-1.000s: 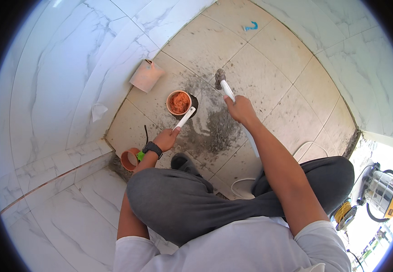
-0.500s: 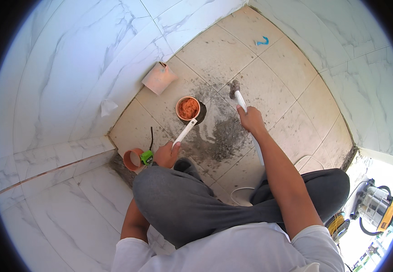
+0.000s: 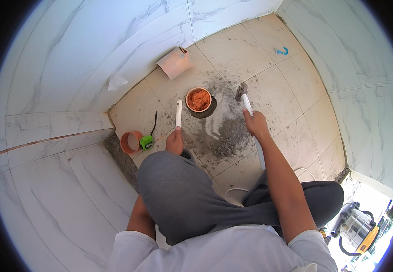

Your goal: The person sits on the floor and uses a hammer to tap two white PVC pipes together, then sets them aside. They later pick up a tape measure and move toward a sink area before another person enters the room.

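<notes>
My left hand [image 3: 175,141] is closed round a narrow white bar [image 3: 178,114] with a hole near its far end. The bar points away from me, left of an orange pipe opening [image 3: 199,99] stuffed with crumpled orange material and apart from it. A dark gap runs along the pipe's near and right side. My right hand [image 3: 256,123] grips the white handle of a hammer [image 3: 247,103], whose head is caked with grey cement. That head is over the floor, right of the pipe. Grey rubble [image 3: 226,138] lies between my hands.
Left of my left hand are a green tape measure [image 3: 146,142] and an orange pipe ring [image 3: 128,141]. A pinkish pipe piece [image 3: 175,63] lies by the marbled wall [image 3: 115,45]. A vacuum cleaner [image 3: 357,229] stands at the lower right. A white cable [image 3: 237,190] lies near my legs.
The white bar has swung from the pipe's near edge to the left and now points straight away from me. The view has shifted slightly. My right hand keeps its hold on the hammer.
</notes>
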A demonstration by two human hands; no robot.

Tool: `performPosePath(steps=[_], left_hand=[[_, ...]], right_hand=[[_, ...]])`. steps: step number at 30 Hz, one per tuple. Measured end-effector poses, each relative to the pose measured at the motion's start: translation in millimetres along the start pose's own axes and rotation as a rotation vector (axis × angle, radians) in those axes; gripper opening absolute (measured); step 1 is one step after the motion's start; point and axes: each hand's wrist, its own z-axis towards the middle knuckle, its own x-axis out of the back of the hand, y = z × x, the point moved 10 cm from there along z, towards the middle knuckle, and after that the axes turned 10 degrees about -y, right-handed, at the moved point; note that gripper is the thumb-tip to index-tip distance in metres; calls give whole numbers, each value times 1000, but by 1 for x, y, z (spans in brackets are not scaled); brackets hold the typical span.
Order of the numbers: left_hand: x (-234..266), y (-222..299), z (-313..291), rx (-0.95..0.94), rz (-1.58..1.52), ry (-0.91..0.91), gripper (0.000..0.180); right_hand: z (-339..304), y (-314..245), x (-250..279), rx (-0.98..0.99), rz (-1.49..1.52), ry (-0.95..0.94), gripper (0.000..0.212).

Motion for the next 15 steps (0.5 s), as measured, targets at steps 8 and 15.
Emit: performPosePath(steps=[8,15], left_hand=[[-21,2,-26,144,460,-140,60],[-10,14,-39,133,403,-13,58]], right_hand=[[-9,2,-5,-106,11,-126,67],[-21,-10,7,-155,34,-154,67]])
